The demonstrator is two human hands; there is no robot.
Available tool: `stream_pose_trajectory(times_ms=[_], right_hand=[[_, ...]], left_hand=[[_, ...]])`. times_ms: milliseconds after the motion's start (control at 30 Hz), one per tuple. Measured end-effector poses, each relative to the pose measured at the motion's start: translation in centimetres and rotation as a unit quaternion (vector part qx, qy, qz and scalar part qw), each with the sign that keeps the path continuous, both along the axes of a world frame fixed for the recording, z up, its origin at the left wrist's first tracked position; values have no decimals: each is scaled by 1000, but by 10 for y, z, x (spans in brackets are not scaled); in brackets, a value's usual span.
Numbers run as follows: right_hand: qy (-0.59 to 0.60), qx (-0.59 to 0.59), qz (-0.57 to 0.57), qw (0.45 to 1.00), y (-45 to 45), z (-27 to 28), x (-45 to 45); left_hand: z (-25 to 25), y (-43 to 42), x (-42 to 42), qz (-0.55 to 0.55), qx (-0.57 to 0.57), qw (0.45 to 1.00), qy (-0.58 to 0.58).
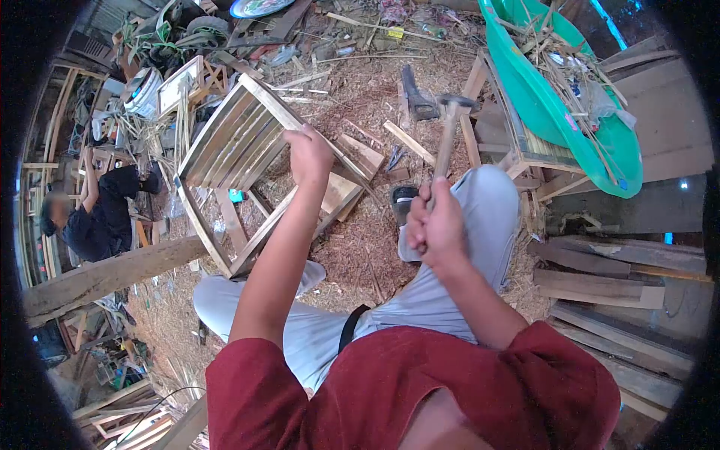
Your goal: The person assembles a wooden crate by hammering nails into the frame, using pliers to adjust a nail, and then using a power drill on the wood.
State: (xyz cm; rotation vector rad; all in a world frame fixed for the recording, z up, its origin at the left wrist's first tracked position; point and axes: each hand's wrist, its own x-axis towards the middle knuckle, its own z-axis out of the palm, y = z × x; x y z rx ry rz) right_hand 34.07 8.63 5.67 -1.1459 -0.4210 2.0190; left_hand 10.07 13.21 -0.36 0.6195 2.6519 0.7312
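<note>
My right hand (433,225) closes tightly round the hammer (445,142); my left hand (309,154) curls over an edge rail (270,103) of the slatted frame (238,150), tilted beyond my left leg (217,300). The frame looks stiff, fairly light, best held by its rails. Shavings (352,251) cover the ground.

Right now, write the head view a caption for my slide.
Left hand holding a slatted wooden frame, hammer in the right hand, above a floor strewn with wood shavings.
</note>
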Motion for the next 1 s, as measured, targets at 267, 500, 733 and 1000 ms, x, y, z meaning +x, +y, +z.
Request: stream_pose_trajectory(times_ms=[267, 500, 733, 1000], right_hand=[[-17, -49, 131, 990, 15, 4, 27], [-10, -125, 304, 944, -6, -16, 19], [-53, -63, 121, 989, 1, -5, 9], [-4, -49, 66, 997, 29, 6, 30]], left_hand=[[3, 1, -2, -11, -8, 1000, 9], [-15, 1, -3, -27, 58, 996, 55], [10, 0, 8, -13, 48, 999, -11], [11, 1, 7, -16, 58, 998, -36]])
